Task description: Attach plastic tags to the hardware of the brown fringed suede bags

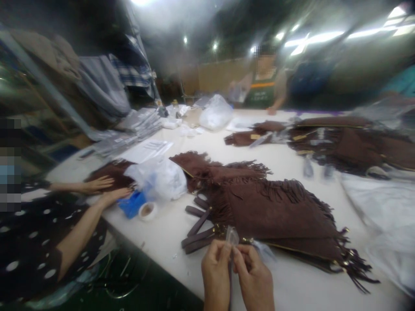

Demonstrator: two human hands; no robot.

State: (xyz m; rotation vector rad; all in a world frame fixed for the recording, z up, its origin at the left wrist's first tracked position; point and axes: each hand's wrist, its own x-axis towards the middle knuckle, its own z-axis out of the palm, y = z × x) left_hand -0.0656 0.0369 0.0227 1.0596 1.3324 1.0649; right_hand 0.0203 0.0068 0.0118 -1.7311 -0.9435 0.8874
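My left hand point(215, 270) and my right hand point(254, 276) are close together at the near table edge, both pinching a small clear plastic piece point(232, 236) and a thin dark strap that hangs down between them. Just beyond them lies a brown suede fringed bag point(279, 211) with several brown straps point(197, 231) and gold hardware on the white table point(168, 235). The picture is blurred by motion.
A co-worker at the left rests both hands point(106, 190) on brown suede, next to a white plastic bag point(160, 177), a blue object point(132, 204) and a tape roll point(148, 211). More brown bags point(350, 142) lie at the far right. Another person point(264, 84) stands across the table.
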